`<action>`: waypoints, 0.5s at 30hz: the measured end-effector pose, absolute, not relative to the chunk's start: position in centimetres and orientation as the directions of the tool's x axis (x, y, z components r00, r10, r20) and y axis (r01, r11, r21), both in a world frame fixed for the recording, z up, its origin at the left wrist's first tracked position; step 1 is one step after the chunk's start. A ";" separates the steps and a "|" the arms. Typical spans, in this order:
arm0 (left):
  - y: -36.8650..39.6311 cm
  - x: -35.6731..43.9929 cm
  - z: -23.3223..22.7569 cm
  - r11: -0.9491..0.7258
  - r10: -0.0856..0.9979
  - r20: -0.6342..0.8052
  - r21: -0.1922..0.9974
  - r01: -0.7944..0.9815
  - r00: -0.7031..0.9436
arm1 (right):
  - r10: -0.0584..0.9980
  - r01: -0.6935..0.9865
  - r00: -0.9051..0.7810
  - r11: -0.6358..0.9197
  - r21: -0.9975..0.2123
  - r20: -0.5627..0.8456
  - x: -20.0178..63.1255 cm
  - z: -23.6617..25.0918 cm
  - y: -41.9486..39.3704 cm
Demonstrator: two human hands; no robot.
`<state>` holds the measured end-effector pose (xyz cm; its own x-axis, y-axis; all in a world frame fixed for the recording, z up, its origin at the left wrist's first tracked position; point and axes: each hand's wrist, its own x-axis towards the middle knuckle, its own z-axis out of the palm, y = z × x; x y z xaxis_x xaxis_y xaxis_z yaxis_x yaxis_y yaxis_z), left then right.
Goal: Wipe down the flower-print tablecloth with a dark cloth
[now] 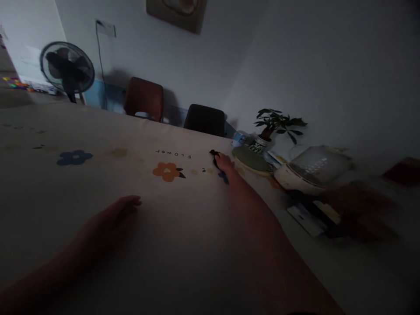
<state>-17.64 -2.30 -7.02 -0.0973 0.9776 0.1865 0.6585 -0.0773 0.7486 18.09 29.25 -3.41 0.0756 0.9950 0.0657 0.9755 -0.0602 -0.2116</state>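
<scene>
My right hand point(224, 162) reaches far across the table. Its fingers are closed on a small black thing point(215, 154) that lies on the flowered tablecloth point(183, 210); the hand hides part of it and its kind is unclear. Below the hand, a dark blue printed flower partly shows. Nearer to me, on the left, my left hand point(123, 210) rests at or just above the cloth, with loosely bent fingers and nothing visible in them. An orange printed flower and the word "FLOWER" lie between the two hands.
At the right stand a potted plant point(262, 142), a round green mat point(251, 160), a white pot with a clear lid point(303, 173) and a pale box point(306, 219). Behind the table are a brown chair point(144, 98), a dark chair point(205, 119) and a fan point(67, 68).
</scene>
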 end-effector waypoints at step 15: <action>-1.9 -17.6 -5.8 -0.114 0.985 0.172 0.765 0.634 -0.030 | 0.955 0.947 -0.297 0.293 -0.131 -0.007 15.6 -3.1 17.9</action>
<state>-17.56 -1.94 -5.81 -0.0298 0.9847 0.1716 0.6336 -0.1142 0.7652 15.61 17.89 -3.10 -0.2968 0.9549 -0.0069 0.9470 0.2934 -0.1308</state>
